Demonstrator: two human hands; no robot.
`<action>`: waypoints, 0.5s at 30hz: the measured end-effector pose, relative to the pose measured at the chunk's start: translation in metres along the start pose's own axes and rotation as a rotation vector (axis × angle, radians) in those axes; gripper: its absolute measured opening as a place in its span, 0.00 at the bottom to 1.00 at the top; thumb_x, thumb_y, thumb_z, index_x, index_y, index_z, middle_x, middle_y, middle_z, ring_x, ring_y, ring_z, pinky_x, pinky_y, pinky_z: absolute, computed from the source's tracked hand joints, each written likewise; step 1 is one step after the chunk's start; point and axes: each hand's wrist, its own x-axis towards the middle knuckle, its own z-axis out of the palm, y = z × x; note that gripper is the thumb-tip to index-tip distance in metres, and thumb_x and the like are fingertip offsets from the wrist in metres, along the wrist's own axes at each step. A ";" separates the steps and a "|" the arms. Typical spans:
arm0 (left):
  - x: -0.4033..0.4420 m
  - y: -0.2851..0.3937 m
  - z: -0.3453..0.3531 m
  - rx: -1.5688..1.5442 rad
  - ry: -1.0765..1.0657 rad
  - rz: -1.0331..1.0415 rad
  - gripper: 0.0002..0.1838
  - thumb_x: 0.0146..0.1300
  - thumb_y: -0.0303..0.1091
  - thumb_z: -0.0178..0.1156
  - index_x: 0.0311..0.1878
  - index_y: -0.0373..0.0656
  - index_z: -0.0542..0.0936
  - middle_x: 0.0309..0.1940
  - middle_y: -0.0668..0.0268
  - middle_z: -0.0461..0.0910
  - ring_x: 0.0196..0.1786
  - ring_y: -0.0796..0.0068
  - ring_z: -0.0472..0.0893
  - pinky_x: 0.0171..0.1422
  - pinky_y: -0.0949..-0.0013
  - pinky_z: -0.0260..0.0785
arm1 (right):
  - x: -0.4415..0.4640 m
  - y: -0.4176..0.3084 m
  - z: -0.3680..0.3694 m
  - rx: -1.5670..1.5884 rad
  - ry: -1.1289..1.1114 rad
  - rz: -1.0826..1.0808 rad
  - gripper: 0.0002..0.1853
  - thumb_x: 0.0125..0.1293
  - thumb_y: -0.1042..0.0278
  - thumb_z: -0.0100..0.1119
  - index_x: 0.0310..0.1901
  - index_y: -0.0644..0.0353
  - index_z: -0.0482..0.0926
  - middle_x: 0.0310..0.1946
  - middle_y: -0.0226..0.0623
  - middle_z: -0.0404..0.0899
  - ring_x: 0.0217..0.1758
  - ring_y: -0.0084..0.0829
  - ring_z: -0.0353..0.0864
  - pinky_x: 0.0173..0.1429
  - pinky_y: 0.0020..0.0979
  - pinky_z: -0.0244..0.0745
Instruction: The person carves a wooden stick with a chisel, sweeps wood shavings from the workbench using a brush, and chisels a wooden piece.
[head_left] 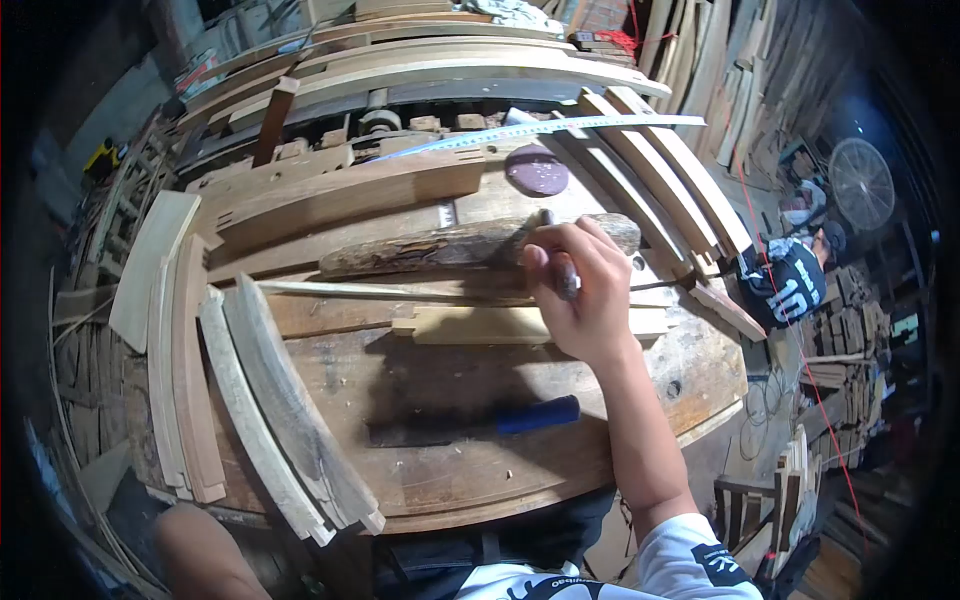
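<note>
My right hand (pixel 580 290) is closed around a short dark-brown handle (pixel 567 275); the rest of that tool is hard to make out. Just behind the hand lies a rough, bark-marked wood piece (pixel 430 248). Under the wrist is a pale yellow wood strip (pixel 470 325) on the workbench (pixel 460 375). Nearer the front edge rests a tool with a blue handle (pixel 538 415), its dark blade in shadow. My left hand is not in view; bare skin shows at the bottom left.
Curved wood parts (pixel 290 400) stand at the bench's left front. A purple disc (pixel 537 170), a tape measure (pixel 560 125) and slanting boards (pixel 660 170) are at the back. At the right, a person in a dark shirt (pixel 790 285) is near a fan (pixel 862 183).
</note>
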 end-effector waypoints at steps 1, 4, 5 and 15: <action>-0.002 0.000 0.000 0.007 0.006 -0.004 0.31 0.71 0.56 0.57 0.60 0.35 0.80 0.59 0.51 0.81 0.63 0.53 0.80 0.68 0.53 0.71 | 0.000 0.000 0.000 0.002 -0.016 -0.012 0.04 0.61 0.73 0.65 0.33 0.61 0.79 0.25 0.39 0.77 0.28 0.42 0.72 0.34 0.39 0.70; -0.005 0.003 0.000 0.005 0.012 -0.009 0.32 0.71 0.57 0.57 0.60 0.35 0.80 0.59 0.51 0.81 0.64 0.52 0.80 0.68 0.53 0.71 | 0.002 -0.008 -0.001 0.010 -0.043 0.054 0.03 0.61 0.74 0.65 0.34 0.61 0.79 0.25 0.38 0.78 0.28 0.43 0.73 0.34 0.39 0.70; -0.005 0.003 0.000 0.003 0.009 -0.005 0.32 0.71 0.57 0.57 0.60 0.35 0.80 0.59 0.51 0.81 0.64 0.52 0.80 0.68 0.53 0.71 | 0.001 -0.007 -0.001 0.006 -0.034 0.037 0.03 0.62 0.74 0.65 0.34 0.61 0.79 0.25 0.38 0.78 0.28 0.43 0.73 0.34 0.40 0.70; -0.007 0.008 0.002 0.023 -0.012 -0.007 0.33 0.69 0.59 0.59 0.61 0.35 0.80 0.60 0.50 0.81 0.64 0.51 0.80 0.68 0.51 0.72 | -0.002 -0.002 0.002 -0.033 -0.072 -0.003 0.06 0.63 0.69 0.66 0.34 0.60 0.78 0.28 0.40 0.78 0.33 0.44 0.74 0.39 0.41 0.73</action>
